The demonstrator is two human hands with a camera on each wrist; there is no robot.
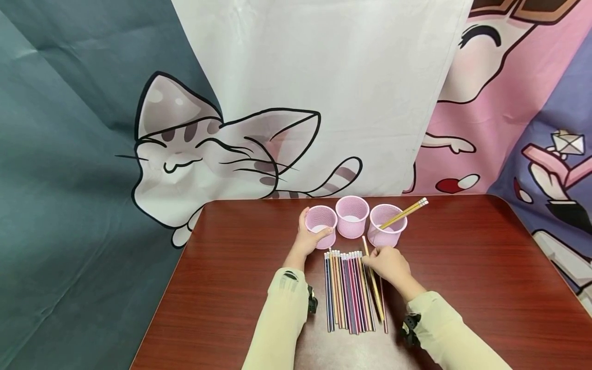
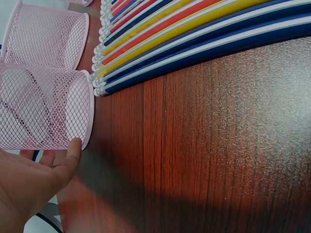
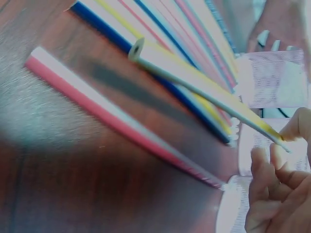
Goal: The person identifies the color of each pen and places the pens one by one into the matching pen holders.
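My left hand holds the left pink mesh pencil cup, thumb on the front and fingers round its far side. In the left wrist view a fingertip lies along the cup's rim. My right hand pinches a yellow pencil near its upper end. The right wrist view shows that pencil slanting over the others, its flat, unsharpened end raised. Left of it lies a row of several striped pencils, eraser ends toward the cups. A single red pencil lies apart on the right.
Beside the held cup stand a middle pink cup and a right pink cup. Two yellow pencils lean out of the right one. The brown table ends at a cartoon-printed cloth behind the cups.
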